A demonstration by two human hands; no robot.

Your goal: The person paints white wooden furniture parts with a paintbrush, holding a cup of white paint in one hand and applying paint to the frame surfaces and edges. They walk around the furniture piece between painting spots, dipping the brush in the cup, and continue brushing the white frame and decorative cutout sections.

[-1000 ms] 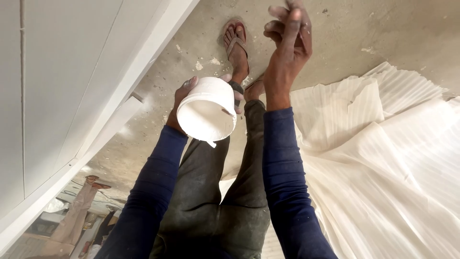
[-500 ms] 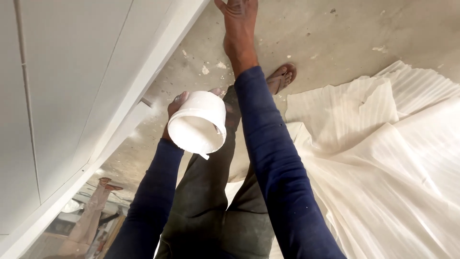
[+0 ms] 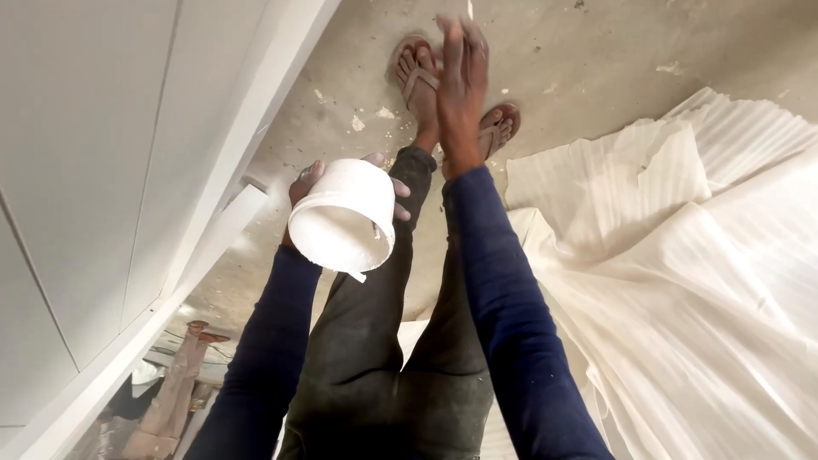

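Left hand (image 3: 341,183): wrapped around a white tub (image 3: 342,217), mouth facing the camera.
Right hand (image 3: 462,81): at 12 o'clock, fingers extended, holding nothing.
Sheeting (image 3: 682,255): white, at 3 o'clock.

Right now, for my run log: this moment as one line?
left hand: holds white tub | right hand: empty, reaching forward | floor: concrete, white sheet

White tub (image 3: 342,223): smooth matt plastic. Floor (image 3: 596,51): rough, paint-flecked concrete. Sheeting (image 3: 682,255): ribbed, creased white plastic. Panel (image 3: 85,170): smooth, painted white.
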